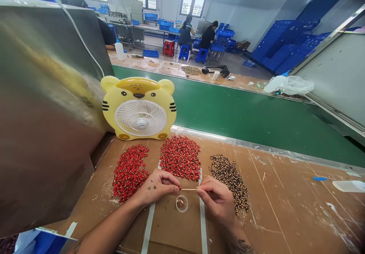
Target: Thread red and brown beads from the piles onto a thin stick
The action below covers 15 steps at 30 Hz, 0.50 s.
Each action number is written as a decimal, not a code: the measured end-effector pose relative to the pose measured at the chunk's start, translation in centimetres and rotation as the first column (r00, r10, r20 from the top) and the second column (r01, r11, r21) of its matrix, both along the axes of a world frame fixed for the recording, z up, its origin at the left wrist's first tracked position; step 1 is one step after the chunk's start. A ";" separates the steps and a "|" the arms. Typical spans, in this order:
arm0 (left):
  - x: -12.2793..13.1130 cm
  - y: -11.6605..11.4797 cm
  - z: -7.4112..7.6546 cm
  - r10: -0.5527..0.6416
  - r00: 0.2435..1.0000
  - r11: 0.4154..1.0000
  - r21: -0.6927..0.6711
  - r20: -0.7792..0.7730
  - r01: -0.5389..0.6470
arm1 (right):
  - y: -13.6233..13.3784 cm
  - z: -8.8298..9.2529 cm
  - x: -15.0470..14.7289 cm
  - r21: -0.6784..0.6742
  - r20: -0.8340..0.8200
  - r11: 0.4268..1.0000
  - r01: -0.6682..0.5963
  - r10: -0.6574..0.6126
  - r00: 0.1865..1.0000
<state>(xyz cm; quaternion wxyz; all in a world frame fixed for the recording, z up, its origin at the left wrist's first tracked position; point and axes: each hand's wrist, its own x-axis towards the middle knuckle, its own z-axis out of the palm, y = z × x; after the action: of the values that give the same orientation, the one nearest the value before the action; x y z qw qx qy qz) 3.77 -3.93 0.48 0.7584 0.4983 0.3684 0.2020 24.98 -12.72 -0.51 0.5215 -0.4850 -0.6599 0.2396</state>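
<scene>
My left hand (158, 187) is closed in a pinch on a small red piece (179, 188) at its fingertips. My right hand (216, 199) pinches a thin stick (188, 189) whose tip points left at that red piece. Both hands hover over a small clear round dish (181, 203) on the brown cardboard-covered table (285, 208). Two heaps of red pieces lie just beyond, one on the left (129, 171) and one in the middle (180, 157). A heap of small dark-and-tan pieces (230, 180) lies beside my right hand.
A yellow tiger-shaped desk fan (139, 108) stands behind the heaps. A metal panel (42, 113) walls off the left. A green conveyor belt (242, 113) runs past the table's far edge. Two seated people (196, 35) work far off among blue crates (285, 46).
</scene>
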 end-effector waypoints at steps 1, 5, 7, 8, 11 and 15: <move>0.0 0.0 0.0 -0.001 1.000 1.000 0.004 -0.005 0.001 | 0.0 0.0 0.0 -0.002 0.008 1.000 0.001 0.000 1.000; 0.0 -0.1 0.3 -0.004 1.000 1.000 0.022 -0.015 0.004 | 0.1 -0.1 -0.1 -0.014 0.044 1.000 0.003 -0.002 0.999; 0.0 -0.1 0.4 -0.004 1.000 1.000 0.018 -0.017 0.004 | 0.1 0.0 -0.3 -0.012 0.053 1.000 0.006 -0.005 0.999; 0.0 -0.1 0.4 -0.005 1.000 1.000 0.016 -0.017 0.005 | 0.1 0.1 -0.4 -0.008 0.055 1.000 0.009 -0.008 0.998; 0.0 0.0 0.3 -0.001 1.000 1.000 0.011 -0.015 0.001 | 0.1 0.1 -0.5 -0.005 0.060 1.000 0.011 -0.011 0.998; -0.1 0.1 0.2 0.007 1.000 1.000 0.002 0.012 -0.007 | 0.1 0.1 0.1 -0.007 0.060 1.000 0.004 -0.004 0.998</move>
<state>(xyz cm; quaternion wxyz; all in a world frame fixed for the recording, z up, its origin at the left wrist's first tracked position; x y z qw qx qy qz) 3.71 -3.84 0.65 0.7595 0.4964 0.3653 0.2082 25.13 -12.65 -0.42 0.5004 -0.4949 -0.6734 0.2262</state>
